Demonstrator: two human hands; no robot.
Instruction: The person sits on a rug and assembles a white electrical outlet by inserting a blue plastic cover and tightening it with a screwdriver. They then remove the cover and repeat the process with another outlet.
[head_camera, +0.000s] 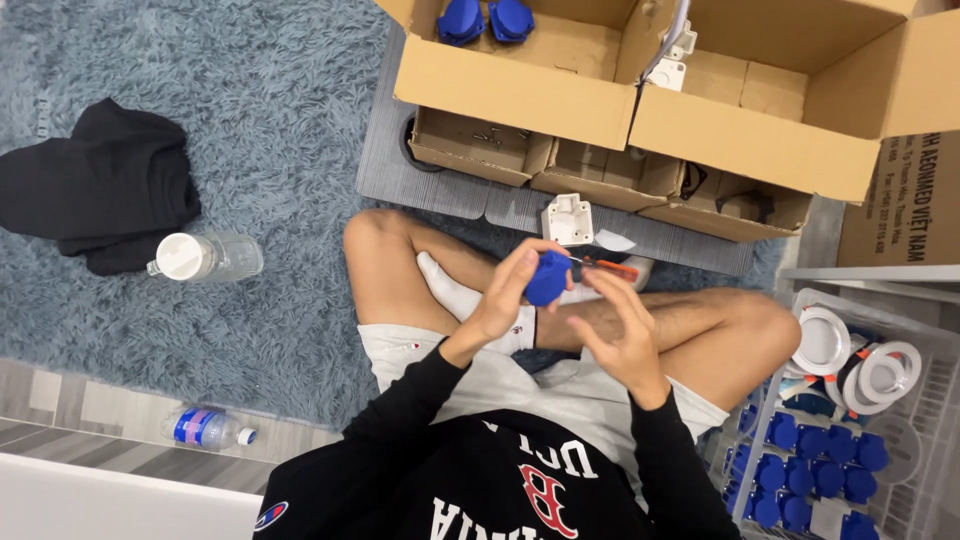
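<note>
Beneath both hands spreads a shaggy grey-blue rug (270, 130), the largest thing in view, with the person's crossed bare legs over it. Beyond the hands, at the far edge, stand two open cardboard boxes: the box on the left (520, 85) holds two blue caps (485, 20), and the box on the right (780, 120) holds white parts. Far out past the left hand lies a black garment (100, 185), bunched on the rug. Off to the side of the right hand sits a clear plastic crate (935, 350) holding white rings (850, 355) and rows of blue parts (810, 470). Between the garment and the left hand lies a clear bottle (205, 257) with a white lid, on its side; another bottle (210, 428) with a blue label lies nearer the body, on the wooden floor. Just beyond the hands a white housing (568, 219) rests on a grey mat (400, 150).

The left hand (510, 290) is closed around a blue socket part (548, 278), holding it above the legs. The right hand (620, 325) is touching that part, its fingers gripping an orange-handled screwdriver (610, 267) whose tip meets the blue piece.
</note>
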